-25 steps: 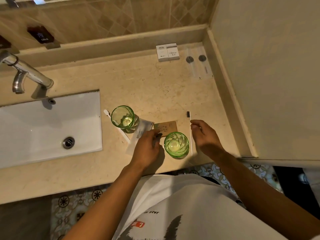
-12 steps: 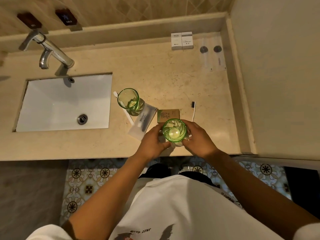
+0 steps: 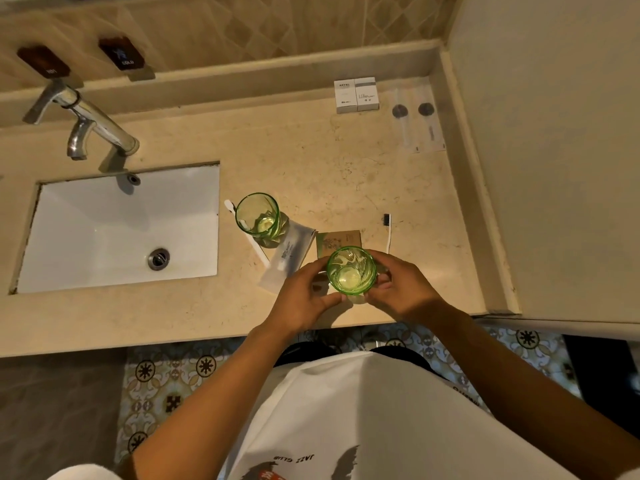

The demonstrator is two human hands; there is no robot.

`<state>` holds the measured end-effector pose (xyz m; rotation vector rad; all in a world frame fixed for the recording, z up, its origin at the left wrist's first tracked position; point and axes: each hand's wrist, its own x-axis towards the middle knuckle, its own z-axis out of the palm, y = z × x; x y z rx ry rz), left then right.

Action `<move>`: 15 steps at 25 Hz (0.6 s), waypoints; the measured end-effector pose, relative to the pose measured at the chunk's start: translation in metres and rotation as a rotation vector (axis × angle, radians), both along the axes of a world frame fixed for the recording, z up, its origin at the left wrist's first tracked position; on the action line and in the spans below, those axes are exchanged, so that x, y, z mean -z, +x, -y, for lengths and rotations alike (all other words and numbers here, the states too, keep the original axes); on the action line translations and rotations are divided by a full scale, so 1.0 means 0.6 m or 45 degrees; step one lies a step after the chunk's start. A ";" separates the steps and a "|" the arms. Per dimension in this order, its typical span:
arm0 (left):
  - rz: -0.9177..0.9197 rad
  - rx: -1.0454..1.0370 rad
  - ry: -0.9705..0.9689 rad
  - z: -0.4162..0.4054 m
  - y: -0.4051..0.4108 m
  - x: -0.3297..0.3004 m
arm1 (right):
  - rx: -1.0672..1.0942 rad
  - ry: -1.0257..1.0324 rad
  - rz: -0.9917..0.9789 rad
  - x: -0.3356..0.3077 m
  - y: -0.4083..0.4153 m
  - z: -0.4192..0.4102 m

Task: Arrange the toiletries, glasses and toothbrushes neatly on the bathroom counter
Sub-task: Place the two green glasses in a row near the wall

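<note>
My left hand (image 3: 304, 296) and my right hand (image 3: 398, 289) cup a green glass (image 3: 351, 270) from both sides near the counter's front edge. A second green glass (image 3: 258, 214) stands upright to the left, on top of a white toothbrush (image 3: 252, 244). Between the glasses lies a clear sachet (image 3: 287, 258). A small brown box (image 3: 341, 240) is just behind the held glass. A toothbrush with dark bristles (image 3: 388, 232) lies to the right. At the back stand two white boxes (image 3: 356, 95) and flat clear packets (image 3: 420, 124).
The beige stone counter (image 3: 311, 161) holds a white sink (image 3: 117, 230) at the left under a chrome tap (image 3: 93, 123). A raised ledge runs along the back. A wall (image 3: 554, 168) closes off the right side. Patterned floor tiles show below the front edge.
One second ago my hands rested either side of the near glass; both then closed around it. The camera view shifted, and the glass sits slightly nearer the brown box.
</note>
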<state>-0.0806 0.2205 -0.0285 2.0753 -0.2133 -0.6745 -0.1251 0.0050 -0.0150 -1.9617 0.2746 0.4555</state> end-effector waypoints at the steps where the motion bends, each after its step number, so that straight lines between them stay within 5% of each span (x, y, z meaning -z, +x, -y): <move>1: -0.004 -0.018 -0.012 -0.003 0.005 -0.005 | 0.023 0.010 0.002 -0.003 0.004 -0.003; 15: 0.212 -0.304 -0.247 -0.031 0.257 -0.162 | 0.161 0.214 0.367 -0.116 0.279 -0.055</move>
